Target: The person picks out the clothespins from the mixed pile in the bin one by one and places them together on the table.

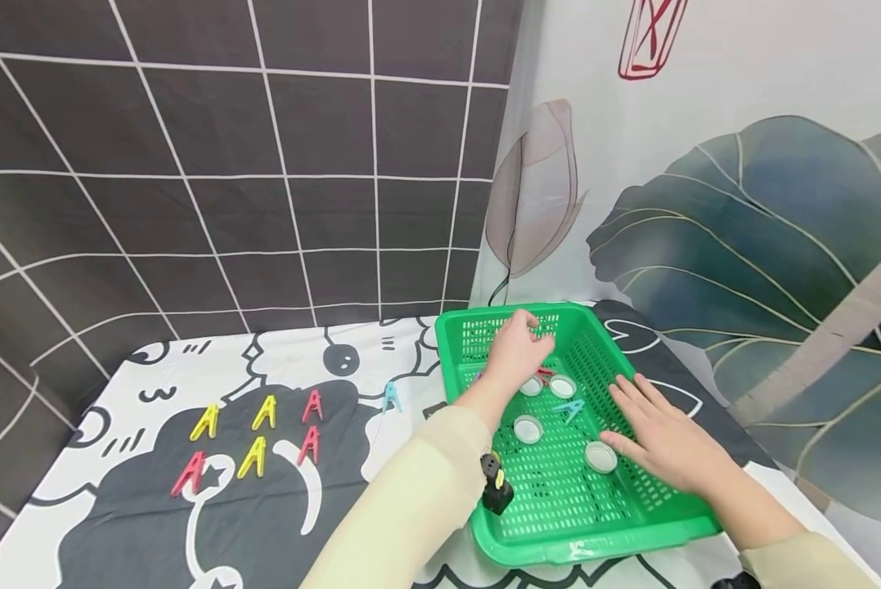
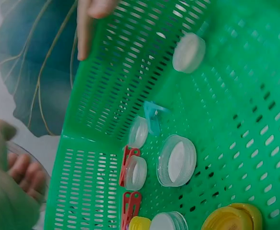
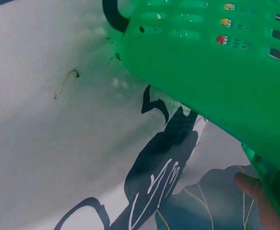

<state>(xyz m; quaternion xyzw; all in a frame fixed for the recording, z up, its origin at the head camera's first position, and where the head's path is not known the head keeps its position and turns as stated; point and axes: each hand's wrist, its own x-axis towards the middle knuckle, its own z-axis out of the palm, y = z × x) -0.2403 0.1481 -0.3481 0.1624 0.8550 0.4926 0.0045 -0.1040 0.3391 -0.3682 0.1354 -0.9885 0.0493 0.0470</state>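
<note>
A green slotted basket (image 1: 451, 360) stands on the patterned tablecloth (image 1: 278, 507). My left hand (image 1: 517, 348) hovers over its far end, fingers loosely curled, and I see nothing in them; it shows in the left wrist view as the left hand (image 2: 10, 187). My right hand (image 1: 661, 438) lies flat on the basket's right rim with straight fingers (image 2: 87, 28). Inside lie white caps (image 1: 528, 429) (image 2: 177, 160), a teal clothespin (image 1: 568, 406) (image 2: 153, 117), red clothespins (image 2: 129, 163) and yellow caps (image 2: 231, 218). The right wrist view shows the basket's outer wall (image 3: 216, 81) and one fingertip (image 3: 250, 184).
Yellow clothespins (image 1: 263, 411) and red ones (image 1: 311, 406) lie in two rows on the cloth at left, and a teal clothespin (image 1: 391, 396) lies beside the basket. A dark tiled wall (image 1: 226, 164) stands behind, and a leaf-print curtain (image 1: 742, 245) hangs at the right.
</note>
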